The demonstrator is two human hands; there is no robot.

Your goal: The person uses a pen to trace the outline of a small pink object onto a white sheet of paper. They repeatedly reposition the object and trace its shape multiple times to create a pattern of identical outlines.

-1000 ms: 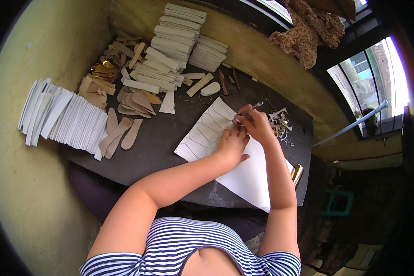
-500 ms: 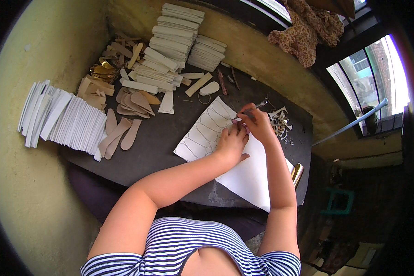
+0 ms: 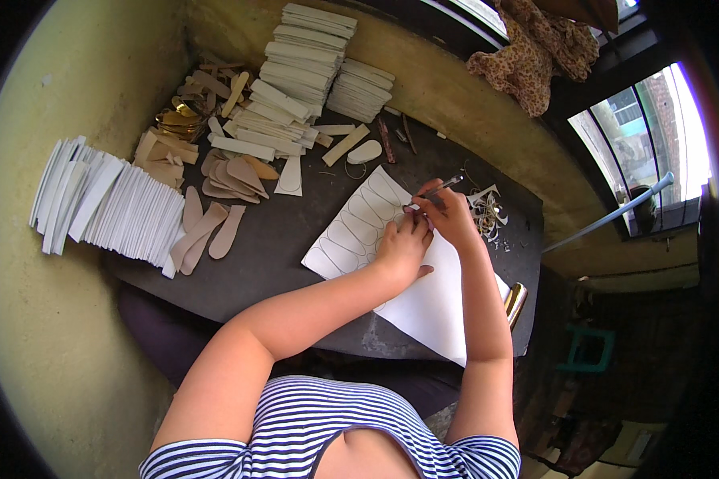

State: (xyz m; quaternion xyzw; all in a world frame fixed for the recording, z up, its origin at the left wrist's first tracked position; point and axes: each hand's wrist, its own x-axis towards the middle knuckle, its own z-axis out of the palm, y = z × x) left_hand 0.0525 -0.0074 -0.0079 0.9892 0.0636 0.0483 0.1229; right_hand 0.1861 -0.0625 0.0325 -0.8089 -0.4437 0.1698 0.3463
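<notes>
A large white sheet lies aslant on the dark table, its far left part covered with rows of drawn oval, sole-like outlines. My left hand rests on it with fingers stretched forward and the thumb held apart. Whether a template lies beneath those fingertips is hidden. My right hand is closed around a slim pen, whose upper end points to the far right. The pen's tip, close to my left fingertips, is covered by the fingers.
Stacked white strips stand at the back, and another row sits at the left. Beige sole-shaped pieces lie between them. Curled scraps are right of my right hand; a golden roll lies by the right edge.
My right hand has shifted very slightly with the pen, beside my left fingertips. My left hand and the sheet look the same.
</notes>
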